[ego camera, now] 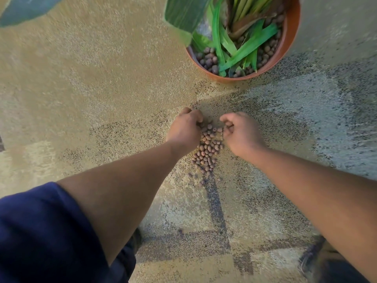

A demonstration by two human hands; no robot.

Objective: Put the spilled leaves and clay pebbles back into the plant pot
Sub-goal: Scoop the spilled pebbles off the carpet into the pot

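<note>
A pile of brown clay pebbles [207, 149] lies on the carpet in the middle of the view. My left hand [184, 129] rests against the pile's left side, fingers curled onto the top pebbles. On the pile's right side my right hand [240, 132] is cupped, its fingers bent inward. Whether either hand holds pebbles is hidden by the fingers. The terracotta plant pot [289, 35] stands at the upper right, holding dark pebbles, cut green leaves [247, 48] and the plant's stems.
Beige patterned carpet [102, 88] covers the floor. A large leaf [187, 11] hangs over the pot's left rim, and another leaf [26, 9] shows at the top left. My shoes [312, 256] stand at the bottom edge.
</note>
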